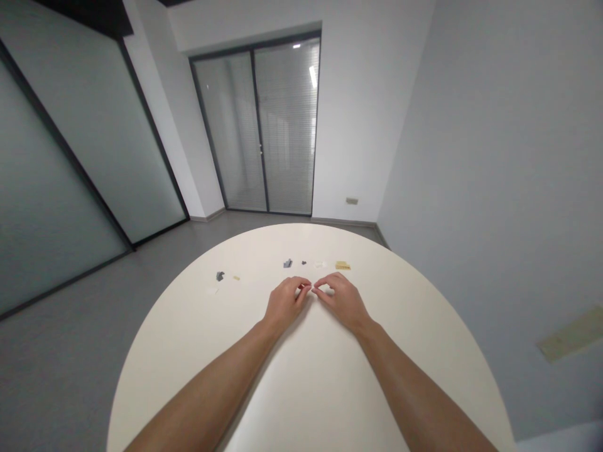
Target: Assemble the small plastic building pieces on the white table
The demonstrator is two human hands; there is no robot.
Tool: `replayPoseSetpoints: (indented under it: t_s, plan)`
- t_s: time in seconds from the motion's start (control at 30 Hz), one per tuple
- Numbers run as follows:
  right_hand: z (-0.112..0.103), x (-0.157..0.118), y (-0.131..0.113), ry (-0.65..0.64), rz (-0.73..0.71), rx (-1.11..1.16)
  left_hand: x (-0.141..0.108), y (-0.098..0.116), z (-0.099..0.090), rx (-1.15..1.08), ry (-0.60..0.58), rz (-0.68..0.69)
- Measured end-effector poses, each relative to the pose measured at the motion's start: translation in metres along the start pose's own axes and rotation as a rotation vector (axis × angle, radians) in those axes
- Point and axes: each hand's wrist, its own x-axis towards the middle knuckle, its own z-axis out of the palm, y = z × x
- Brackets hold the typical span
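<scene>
My left hand (pixel 289 297) and my right hand (pixel 342 299) meet fingertip to fingertip over the middle of the white round table (pixel 301 389). Each is closed in a pinch of thumb and forefinger. Whatever they pinch is too small to make out. Just beyond the fingers lie a small grey piece (pixel 287 263), a tiny dark piece (pixel 304 263), some whitish, nearly clear bits (pixel 320 264) and a yellow piece (pixel 343 265) with darker marks along its near edge.
Farther left on the table are a dark grey piece (pixel 220 275), a small yellowish strip (pixel 236 278) and a faint white bit (pixel 217 290). The table's curved far edge lies beyond the pieces. A glass door (pixel 285 125) and pale walls stand behind.
</scene>
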Motion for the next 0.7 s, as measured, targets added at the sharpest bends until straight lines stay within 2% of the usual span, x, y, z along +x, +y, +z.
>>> replayPoseSetpoints:
  t_s: [0.7]
  plan:
    - [0.0015, -0.0011, 0.0031, -0.017, 0.030, 0.001, 0.0008, -0.0040, 0.0024, 0.005, -0.009, -0.033]
